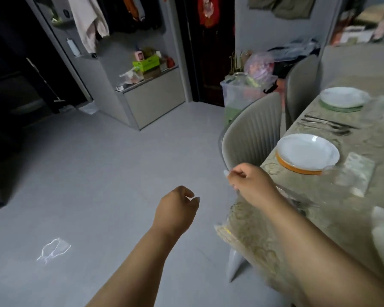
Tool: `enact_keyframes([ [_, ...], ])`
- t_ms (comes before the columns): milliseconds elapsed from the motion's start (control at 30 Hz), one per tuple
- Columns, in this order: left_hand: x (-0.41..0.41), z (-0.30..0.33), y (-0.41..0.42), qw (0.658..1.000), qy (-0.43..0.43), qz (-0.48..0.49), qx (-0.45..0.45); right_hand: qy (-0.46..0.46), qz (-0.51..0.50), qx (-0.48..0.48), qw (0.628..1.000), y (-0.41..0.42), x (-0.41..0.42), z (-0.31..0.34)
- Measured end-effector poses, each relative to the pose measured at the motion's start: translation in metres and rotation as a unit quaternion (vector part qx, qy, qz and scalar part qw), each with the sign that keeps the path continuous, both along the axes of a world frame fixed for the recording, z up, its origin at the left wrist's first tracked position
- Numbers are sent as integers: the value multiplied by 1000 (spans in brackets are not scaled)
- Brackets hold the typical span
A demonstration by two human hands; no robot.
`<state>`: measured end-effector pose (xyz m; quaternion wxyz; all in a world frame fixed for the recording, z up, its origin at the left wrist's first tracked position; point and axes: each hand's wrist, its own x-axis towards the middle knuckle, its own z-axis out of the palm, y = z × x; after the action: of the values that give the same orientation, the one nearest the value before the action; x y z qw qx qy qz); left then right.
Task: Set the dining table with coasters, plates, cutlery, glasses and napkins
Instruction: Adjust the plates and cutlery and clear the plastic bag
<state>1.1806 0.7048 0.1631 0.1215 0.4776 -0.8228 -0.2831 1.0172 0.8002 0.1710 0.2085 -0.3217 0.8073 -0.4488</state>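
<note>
Both hands hang over the floor beside the tabletop. The left hand is loosely curled and holds nothing. The right hand has bent fingers near the tabletop's edge; whether it pinches the clear cover there cannot be told. On the tabletop, the near plate sits on an orange coaster, the far plate on a green coaster, with cutlery between the 2 plates.

Head camera looks forward and down from close above both forearms, grey floor filling nine o'clock, dining table edge running along three o'clock.
</note>
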Motion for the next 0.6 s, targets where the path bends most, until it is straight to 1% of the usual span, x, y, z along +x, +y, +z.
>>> enact_keyframes([
  [133, -43, 4, -58, 999, 4, -42, -1, 2, -39, -4, 999, -44, -34, 5],
  [267, -88, 6, -115, 995, 12, -99, -19, 2, -88, -8, 996, -83, -67, 4],
  [333, -111, 6, -144, 991, 19, -132, -13, 3, -117, -10, 993, -105, -82, 6],
  [433, -144, 5, -190, 982, 27, -187, 9, -2, -166, -25, 986, -141, -100, 11],
  [600, -199, 14, -276, 955, 27, -295, 1, 1, -280, -23, 960, -206, -125, 10],
])
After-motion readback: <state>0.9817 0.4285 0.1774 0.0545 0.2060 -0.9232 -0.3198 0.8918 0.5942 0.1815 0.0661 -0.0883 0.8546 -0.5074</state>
